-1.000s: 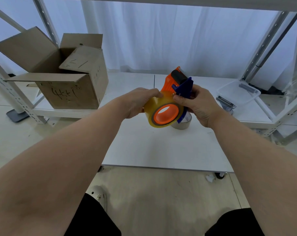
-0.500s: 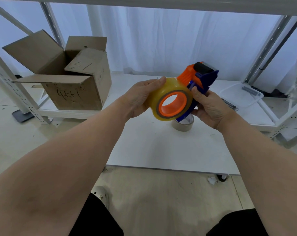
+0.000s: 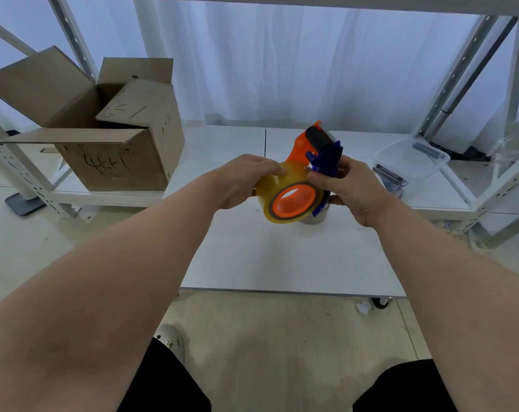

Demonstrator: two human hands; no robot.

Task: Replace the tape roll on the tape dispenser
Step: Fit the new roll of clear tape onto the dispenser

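Note:
An orange and blue tape dispenser is held above the white table. A yellowish tape roll sits on the dispenser's orange hub. My left hand grips the roll from the left, fingers over its top. My right hand holds the dispenser's blue part, thumb and finger pinching at the roll's upper right edge. Below the dispenser a second, nearly used tape roll lies on the table, mostly hidden.
An open cardboard box stands on the low shelf at the left. At the right a clear plastic tray and a small metal piece rest on the shelf. White metal rack posts frame both sides.
The dispenser and roll have come lower and tilted, so the hub faces more upward. My right fingers have moved onto the roll's upper edge.

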